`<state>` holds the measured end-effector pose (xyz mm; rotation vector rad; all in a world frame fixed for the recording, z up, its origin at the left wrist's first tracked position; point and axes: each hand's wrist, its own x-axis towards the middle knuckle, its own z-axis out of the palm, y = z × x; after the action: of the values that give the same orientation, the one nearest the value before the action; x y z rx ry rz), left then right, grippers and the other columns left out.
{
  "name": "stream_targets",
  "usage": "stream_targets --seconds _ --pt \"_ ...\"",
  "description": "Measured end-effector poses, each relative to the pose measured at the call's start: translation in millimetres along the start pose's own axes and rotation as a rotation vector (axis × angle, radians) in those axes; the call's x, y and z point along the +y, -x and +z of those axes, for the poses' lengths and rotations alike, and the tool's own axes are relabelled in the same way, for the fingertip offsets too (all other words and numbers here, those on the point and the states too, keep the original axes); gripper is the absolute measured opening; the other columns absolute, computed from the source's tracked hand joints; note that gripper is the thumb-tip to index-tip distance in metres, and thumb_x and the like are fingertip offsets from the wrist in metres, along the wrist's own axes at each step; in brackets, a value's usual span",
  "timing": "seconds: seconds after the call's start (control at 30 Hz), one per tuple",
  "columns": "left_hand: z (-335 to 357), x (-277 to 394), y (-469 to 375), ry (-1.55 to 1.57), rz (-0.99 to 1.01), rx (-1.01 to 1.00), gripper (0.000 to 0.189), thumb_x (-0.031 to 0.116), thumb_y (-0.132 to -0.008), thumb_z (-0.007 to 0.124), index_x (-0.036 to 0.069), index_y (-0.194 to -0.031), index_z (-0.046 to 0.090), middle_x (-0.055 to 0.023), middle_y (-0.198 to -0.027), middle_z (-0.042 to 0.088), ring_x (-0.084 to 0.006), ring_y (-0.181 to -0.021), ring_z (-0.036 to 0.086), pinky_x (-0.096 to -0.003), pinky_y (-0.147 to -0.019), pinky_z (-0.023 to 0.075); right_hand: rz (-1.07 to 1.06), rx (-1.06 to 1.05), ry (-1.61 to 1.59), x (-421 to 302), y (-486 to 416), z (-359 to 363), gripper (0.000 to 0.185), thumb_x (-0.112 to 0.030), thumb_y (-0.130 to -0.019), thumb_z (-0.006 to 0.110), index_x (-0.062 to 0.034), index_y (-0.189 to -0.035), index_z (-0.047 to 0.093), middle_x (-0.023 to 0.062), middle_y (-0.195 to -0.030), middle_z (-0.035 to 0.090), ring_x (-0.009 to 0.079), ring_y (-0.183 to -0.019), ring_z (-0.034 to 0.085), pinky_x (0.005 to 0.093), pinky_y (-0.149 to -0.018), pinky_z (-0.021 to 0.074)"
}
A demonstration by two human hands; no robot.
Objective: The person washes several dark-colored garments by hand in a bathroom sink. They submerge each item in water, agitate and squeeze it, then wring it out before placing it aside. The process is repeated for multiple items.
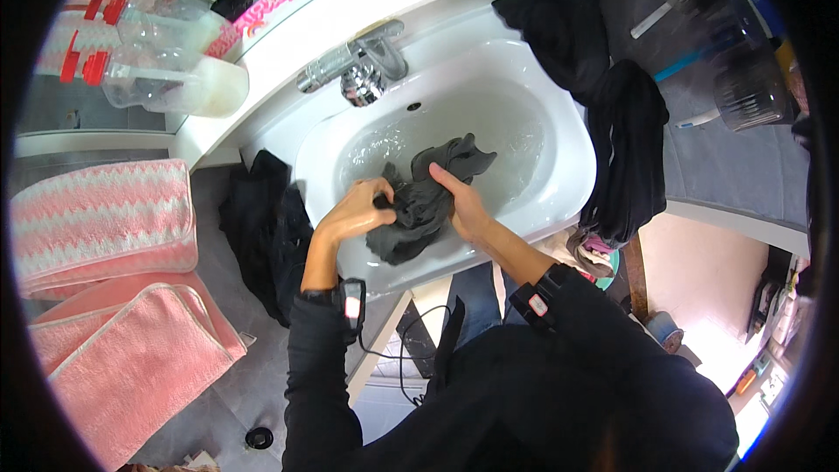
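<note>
A wet dark grey cloth garment (419,210) is bunched between my two hands over the white washbasin (577,170), which has water in it. My left hand (360,210) pinches the garment's left part between thumb and curled fingers. From the right, my right hand (462,200) grips it with the thumb lying on top. The garment's upper end spreads towards the basin's middle, and its lower part hangs near the front rim. Behind the basin stands a chrome faucet (360,65). Whether water runs from it I cannot tell.
Black garments lie over the basin's right edge (623,144) and at its left side (262,229). Pink towels (131,341) hang at far left. Pump bottles with red tops (177,82) are by the mirror shelf. A bin of clothes (600,255) stands below right; brushes (747,98) hang at upper right.
</note>
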<state>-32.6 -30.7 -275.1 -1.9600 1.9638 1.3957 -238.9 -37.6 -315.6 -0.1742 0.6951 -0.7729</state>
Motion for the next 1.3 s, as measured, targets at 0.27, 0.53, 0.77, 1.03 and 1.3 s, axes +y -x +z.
stream_targets --seconds 0.27,0.53,0.77,1.03,1.3 --pt "46.4 73.3 -15.0 0.496 0.031 0.384 0.092 0.03 -0.066 0.08 -0.01 -0.136 0.035 -0.0285 -0.114 0.061 -0.035 -0.11 0.06 -0.0385 -0.095 0.0456 -0.191 -0.276 -0.313 -33.2 -20.8 -3.3 0.064 -0.056 -0.096 0.043 -0.0025 -0.13 0.05 0.0127 -0.127 0.057 0.0258 -0.116 0.054 0.0423 -0.104 0.0403" --pt "48.1 29.5 4.8 0.256 -0.012 -0.008 0.068 0.024 -0.073 0.069 -0.011 -0.127 0.046 -0.0258 -0.114 0.062 -0.0322 -0.106 0.061 -0.0367 -0.091 0.047 -0.045 0.014 -0.378 -27.7 -42.7 -46.3 0.06 -0.053 -0.092 0.052 -0.0043 -0.127 0.053 0.017 -0.114 0.063 0.033 -0.103 0.062 0.0473 -0.094 0.0485" --pt "80.5 65.5 8.0 0.891 0.163 0.629 0.063 -0.005 -0.066 0.057 0.003 -0.129 0.053 -0.0141 -0.124 0.054 -0.0249 -0.109 0.057 -0.0331 -0.094 0.0458 0.044 -0.005 -0.071 -30.7 -26.9 -29.8 0.035 -0.034 -0.089 0.066 -0.003 -0.104 0.065 0.0099 -0.093 0.067 0.0208 -0.086 0.066 0.0348 -0.079 0.0546" --pt "116.6 113.9 10.4 0.303 0.287 1.216 0.034 0.012 -0.068 0.078 0.004 -0.097 0.061 -0.022 -0.106 0.05 -0.038 -0.099 0.053 -0.0432 -0.084 0.0451 -0.173 0.07 0.163 -19.0 1.8 9.1 0.028 -0.031 -0.096 0.059 -0.0061 -0.084 0.059 0.0023 -0.09 0.061 0.0108 -0.079 0.057 0.0264 -0.071 0.0477" --pt "102.1 94.8 -7.7 0.864 0.217 0.991 0.016 0.011 -0.08 0.063 -0.005 -0.079 0.057 -0.0104 -0.08 0.059 -0.0186 -0.075 0.054 -0.0329 -0.07 0.0432 -0.35 0.069 0.554 -12.4 -11.1 -5.3 0.03 -0.031 -0.093 0.062 -0.0032 -0.082 0.061 -0.0008 -0.071 0.055 0.0085 -0.066 0.048 0.0295 -0.06 0.0417"
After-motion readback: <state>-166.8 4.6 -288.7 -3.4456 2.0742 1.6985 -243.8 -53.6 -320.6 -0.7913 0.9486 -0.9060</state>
